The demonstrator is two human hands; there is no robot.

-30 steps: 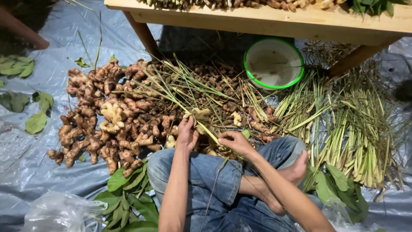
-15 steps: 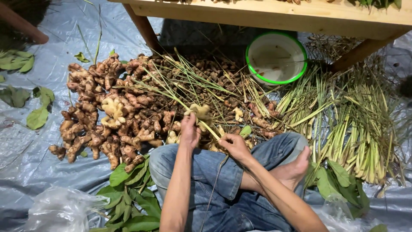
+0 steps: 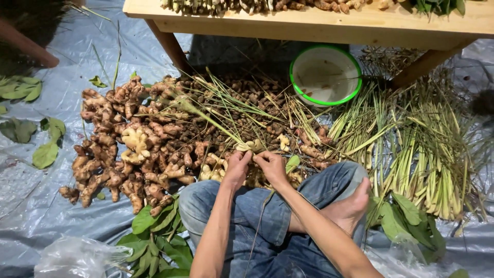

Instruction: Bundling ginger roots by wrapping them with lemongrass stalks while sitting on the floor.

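- Sitting cross-legged, a person brings both hands together on a pale root (image 3: 250, 146) with long green stalks — left hand (image 3: 237, 166) and right hand (image 3: 271, 164) each pinch it, just above the knees.
- Risk: twisted too hard, the thin stalks could snap off short, or the root could slip into the ginger pile (image 3: 123, 144) beside it.
- A grey tarp (image 3: 31, 216) covers the floor, strewn with leaves (image 3: 154, 242) and cut stalks (image 3: 417, 149).
- A green-rimmed bowl (image 3: 325, 75) sits under a wooden table (image 3: 309, 24).
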